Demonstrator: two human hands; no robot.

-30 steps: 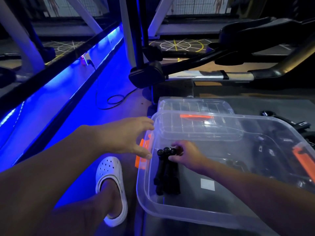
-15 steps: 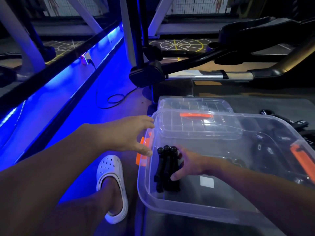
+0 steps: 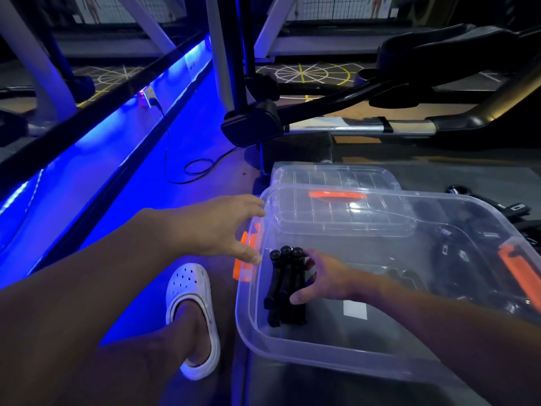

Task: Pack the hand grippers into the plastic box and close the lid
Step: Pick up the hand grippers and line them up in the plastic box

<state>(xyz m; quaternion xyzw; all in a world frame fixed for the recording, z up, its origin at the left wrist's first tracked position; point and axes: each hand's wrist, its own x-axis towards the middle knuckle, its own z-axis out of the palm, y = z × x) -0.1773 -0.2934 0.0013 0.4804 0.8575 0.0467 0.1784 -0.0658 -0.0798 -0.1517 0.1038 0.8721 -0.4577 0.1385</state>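
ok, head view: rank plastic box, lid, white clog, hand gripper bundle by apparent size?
1. plastic box
2. lid, partly seen through the box
3. white clog
4. hand grippers, as one bundle

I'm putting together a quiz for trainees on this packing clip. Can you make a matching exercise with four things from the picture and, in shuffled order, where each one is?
Things:
1. hand grippers
2. lid
3. white clog
4. left hand

Places:
A. worn, to the left of the plastic box
B. at the box's left rim, by the orange latch
C. inside the box at its left end, held by the right hand
D. lying behind the box

Pairs: 1-C, 2-D, 3-A, 4-B
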